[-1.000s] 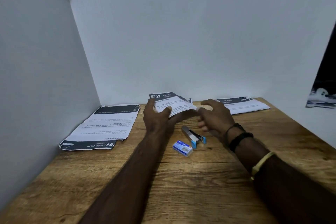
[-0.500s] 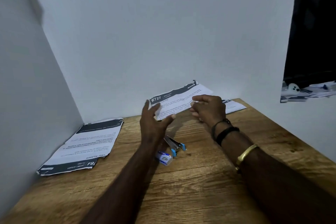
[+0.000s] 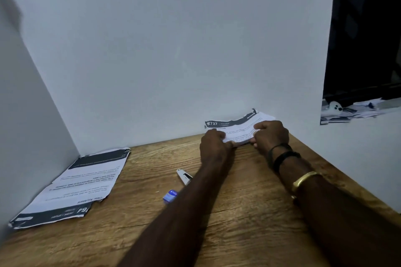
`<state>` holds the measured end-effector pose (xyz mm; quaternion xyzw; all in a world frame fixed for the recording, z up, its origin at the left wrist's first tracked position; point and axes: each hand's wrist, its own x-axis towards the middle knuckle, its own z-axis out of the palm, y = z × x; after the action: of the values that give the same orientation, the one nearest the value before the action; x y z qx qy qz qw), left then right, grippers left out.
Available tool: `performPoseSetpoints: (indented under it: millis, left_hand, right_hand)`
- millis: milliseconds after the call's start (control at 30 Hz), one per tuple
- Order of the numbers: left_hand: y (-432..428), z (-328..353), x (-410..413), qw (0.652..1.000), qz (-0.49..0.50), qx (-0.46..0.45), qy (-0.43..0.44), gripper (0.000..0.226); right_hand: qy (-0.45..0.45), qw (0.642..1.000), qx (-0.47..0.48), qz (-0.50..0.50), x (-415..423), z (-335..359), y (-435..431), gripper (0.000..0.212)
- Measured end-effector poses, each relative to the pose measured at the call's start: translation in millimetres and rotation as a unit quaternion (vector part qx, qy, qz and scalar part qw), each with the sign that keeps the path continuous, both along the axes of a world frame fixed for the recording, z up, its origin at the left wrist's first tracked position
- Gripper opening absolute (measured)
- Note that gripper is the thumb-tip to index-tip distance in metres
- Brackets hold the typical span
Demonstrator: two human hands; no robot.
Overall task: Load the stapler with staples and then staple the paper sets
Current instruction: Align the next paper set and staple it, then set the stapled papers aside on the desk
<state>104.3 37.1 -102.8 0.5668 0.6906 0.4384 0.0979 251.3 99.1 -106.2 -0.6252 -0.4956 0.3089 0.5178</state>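
Both hands grip a white paper set (image 3: 236, 127) with a dark header marked 727, at the table's far right against the back wall. My left hand (image 3: 213, 144) pinches its near left edge. My right hand (image 3: 270, 135) holds its near right edge. The silver stapler (image 3: 184, 176) lies on the table nearer me, partly hidden behind my left forearm. A small blue staple box (image 3: 170, 196) sits just in front of the stapler, its right end covered by the same forearm.
Another paper set (image 3: 86, 182) with dark bands lies at the table's left, by the side wall. The wooden table (image 3: 249, 223) ends in a slanted edge on the right. Beyond it, a dark opening with clutter (image 3: 355, 108) on a ledge.
Both hands carried the 727 paper set from the table's middle to the far right. My left hand, spread open half a second ago, now grips it. The view turned right.
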Motion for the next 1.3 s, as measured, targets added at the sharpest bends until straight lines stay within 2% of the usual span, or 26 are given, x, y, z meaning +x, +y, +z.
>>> performPoseSetpoints:
  millis: [267,467,600,633,733,767,833,967,1167,1300]
  left_hand:
    - [20.2,-10.3,7.1,0.997,0.011,-0.065,0.043,0.036]
    - [30.1,-11.5,4.7,0.993,0.012,-0.083,0.087,0.026]
    - [29.6,-11.6,7.1,0.986,0.025,-0.120,0.117,0.027]
    - [29.8,-11.5,7.1,0.984,0.022,-0.127,0.119,0.028]
    - [29.5,-7.9,4.8,0.983,0.011,-0.135,0.121,0.033]
    - [29.3,-5.9,3.6,0.985,0.009,-0.122,0.125,0.036]
    - [26.7,-2.2,1.7,0.990,0.002,-0.072,0.121,0.039]
    - [13.0,8.8,0.3,0.997,-0.009,0.031,0.063,0.028]
    - [-21.2,32.5,-22.2,0.990,-0.007,0.141,-0.024,0.019]
    - [-41.7,36.7,-56.0,0.983,0.012,0.176,-0.053,0.021]
  right_hand:
    - [-0.075,0.996,-0.053,0.003,6.3,-4.5,15.4,0.018]
    - [-0.179,0.982,-0.053,-0.011,0.2,-5.7,17.6,0.027]
    - [-0.253,0.966,-0.042,-0.016,-3.0,-6.6,15.4,0.048]
    - [-0.259,0.965,-0.039,-0.015,-4.4,-5.5,13.0,0.043]
    - [-0.264,0.964,-0.033,-0.007,-7.4,-0.3,2.5,0.005]
    - [-0.267,0.963,-0.030,-0.003,-7.5,1.7,-0.4,0.003]
    - [-0.268,0.963,-0.009,0.007,-7.3,5.9,-4.8,0.014]
    - [-0.231,0.969,0.081,0.024,-16.4,23.2,-23.7,0.030]
    - [-0.151,0.969,0.191,0.048,-61.3,46.9,-63.3,0.020]
    - [-0.116,0.966,0.213,0.093,-100.3,54.2,-80.7,0.018]
